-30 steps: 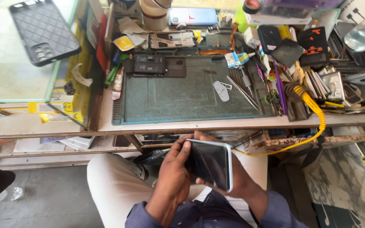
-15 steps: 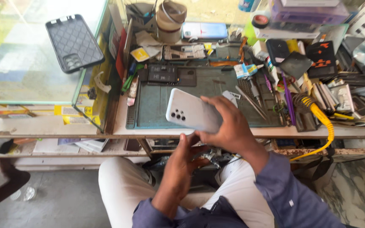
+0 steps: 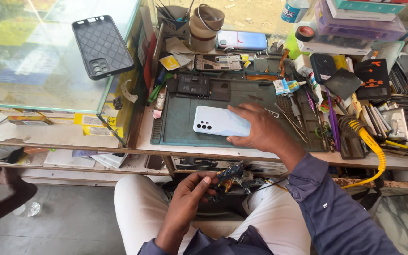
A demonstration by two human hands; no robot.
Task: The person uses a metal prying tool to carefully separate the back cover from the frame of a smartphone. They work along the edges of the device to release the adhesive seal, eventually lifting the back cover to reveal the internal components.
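Observation:
My right hand [image 3: 259,128] grips a pale blue phone [image 3: 219,126], back side up with its camera lenses at the left end, and holds it flat on the green work mat [image 3: 185,101]. My left hand [image 3: 191,198] is low over my lap, below the bench edge, with its fingers closed on a small dark bundle of parts and wires [image 3: 230,177]. What exactly that bundle is I cannot make out.
A black phone case [image 3: 101,46] lies on the glass counter at the left. Tweezers, screwdrivers [image 3: 289,111], a phone frame [image 3: 218,62], another phone [image 3: 242,40], boxes and a yellow coiled cable [image 3: 373,144] crowd the bench. Another person's hand [image 3: 6,177] shows at lower left.
My right hand carried the phone up from my lap, turned it back side up and brought it down onto the mat. My left hand stayed low and now holds the dark bundle.

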